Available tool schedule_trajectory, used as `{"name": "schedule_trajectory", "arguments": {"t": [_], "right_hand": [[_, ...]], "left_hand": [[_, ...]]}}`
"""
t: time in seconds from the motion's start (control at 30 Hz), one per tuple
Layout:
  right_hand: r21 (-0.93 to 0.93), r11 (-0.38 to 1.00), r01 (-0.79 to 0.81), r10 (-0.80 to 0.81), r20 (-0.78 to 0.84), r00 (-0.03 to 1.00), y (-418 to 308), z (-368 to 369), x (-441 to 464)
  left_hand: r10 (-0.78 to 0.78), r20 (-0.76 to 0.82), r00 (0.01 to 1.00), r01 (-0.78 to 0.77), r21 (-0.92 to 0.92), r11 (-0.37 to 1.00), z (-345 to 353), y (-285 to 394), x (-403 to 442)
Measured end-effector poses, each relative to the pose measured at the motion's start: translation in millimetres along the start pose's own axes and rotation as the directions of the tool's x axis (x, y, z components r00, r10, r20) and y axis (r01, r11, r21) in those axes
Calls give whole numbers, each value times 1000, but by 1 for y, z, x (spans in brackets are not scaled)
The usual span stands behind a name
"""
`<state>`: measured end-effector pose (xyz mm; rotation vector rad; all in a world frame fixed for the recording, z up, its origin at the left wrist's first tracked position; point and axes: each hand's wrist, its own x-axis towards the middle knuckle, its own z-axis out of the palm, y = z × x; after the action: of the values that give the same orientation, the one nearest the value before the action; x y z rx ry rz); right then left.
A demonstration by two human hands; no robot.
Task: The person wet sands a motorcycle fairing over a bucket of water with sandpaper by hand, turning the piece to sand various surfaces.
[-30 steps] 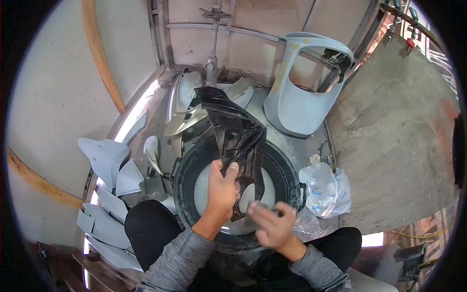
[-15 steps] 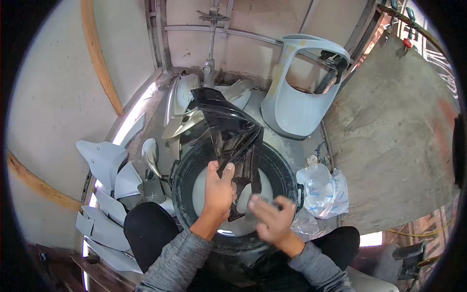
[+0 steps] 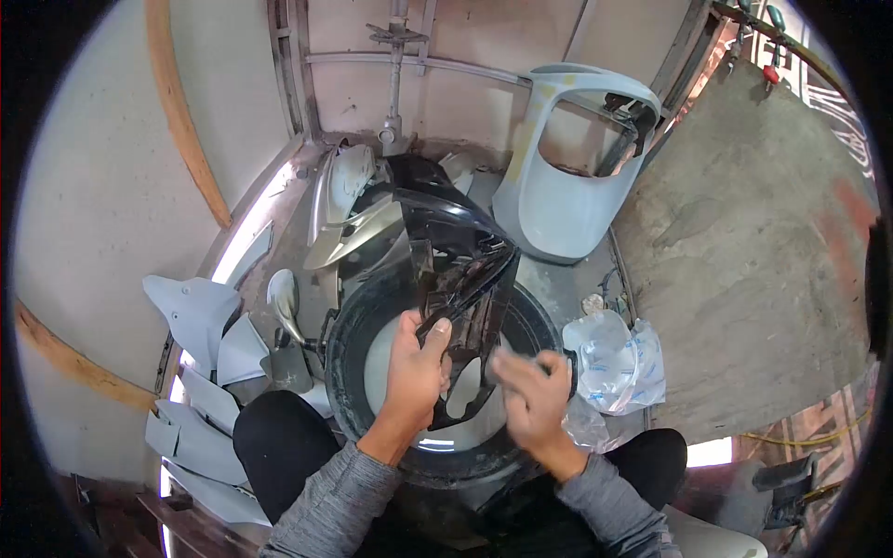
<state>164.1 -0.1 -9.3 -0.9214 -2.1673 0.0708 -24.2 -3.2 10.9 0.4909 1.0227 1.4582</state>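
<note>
The glossy black panel [image 3: 474, 288] is held tilted above the black tub [image 3: 340, 372], its far end reaching past the tub's rim and its cut-out lower end hanging over the whitish liquid [image 3: 381, 358]. Its near edge is clamped in the grip of the left hand [image 3: 416, 372], thumb on top. The right hand [image 3: 538, 395] is seen blurred, fingers curled, just beside the panel's lower right; whether anything is gripped there cannot be told. Handling of the panel is judged to be under way: it has not been set down, and how much of its surface has been gone over is not shown. To the left, pale grey panels [image 3: 191, 312] and a silver mirror [image 3: 282, 293] are laid out; to the right, a clear plastic bag [image 3: 605, 363] is seen, with a large pale shell [image 3: 567, 214] stood beyond.
</note>
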Motion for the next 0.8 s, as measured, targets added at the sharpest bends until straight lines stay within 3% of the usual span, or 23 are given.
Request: {"name": "schedule_trajectory", "arguments": {"t": [0.1, 0.23, 0.37, 0.47, 0.6, 0.7, 0.8], "right_hand": [[56, 994, -95, 99, -75, 992, 2, 0, 7], [84, 993, -84, 93, -104, 990, 20, -4, 12], [10, 999, -38, 38, 16, 999, -12, -17, 5], [73, 997, 26, -29, 40, 999, -1, -13, 5], [17, 1000, 17, -17, -22, 1000, 12, -13, 9], [6, 996, 94, -94, 99, 991, -23, -20, -1], [-32, 999, 28, -27, 45, 999, 15, -16, 9]], "left_hand": [[-15, 37, 999, 15, 6, 1000, 1, 5, -2], [-62, 93, 994, 65, -30, 997, 0, 7, -4], [-58, 79, 995, 59, -2, 998, 0, 12, -2], [-49, 73, 996, 49, 15, 999, -1, 12, -2], [-70, 119, 990, 71, -6, 997, -3, 17, 0], [-89, 74, 993, 85, 58, 995, -4, 14, 0], [-71, 75, 995, 68, 42, 997, -4, 13, 1]]}}
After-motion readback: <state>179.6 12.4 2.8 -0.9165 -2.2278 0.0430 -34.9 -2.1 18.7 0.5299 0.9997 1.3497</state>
